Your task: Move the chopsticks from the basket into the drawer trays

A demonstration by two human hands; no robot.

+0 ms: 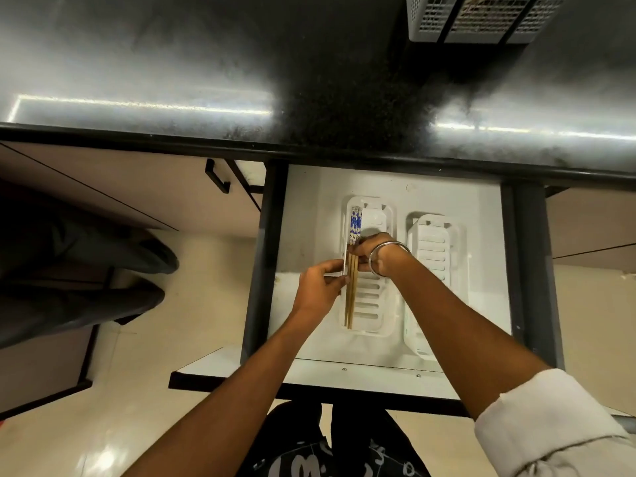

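Head view looks straight down over a dark stone counter [309, 80] into an open drawer [309, 201] with a white floor. Two white slotted trays lie in the drawer side by side: the left tray [373, 297] holds the chopsticks [351, 290], and the right tray [433, 242] beside it shows nothing inside that can be made out. The chopsticks lie lengthwise along the left wall of the left tray, a small bunch packed close together, their blue-and-white patterned ends toward the counter and their plain wooden tips toward the person. The right hand [370, 251] reaches in from the right with a metal bangle [387, 256] at the wrist; its fingers are curled and pressed onto the chopsticks near the middle of their length, though whether they pinch the sticks or only press on them cannot be told. The left hand [318, 287] sits at the outer left edge of the same tray, its fingers curled with the tips against the tray wall and the bunch; how firmly it grips cannot be told. A white sleeve [550, 425] covers the right upper arm. At the far right of the counter stands a white mesh basket [481, 18], well apart from the drawer, its contents blurred.
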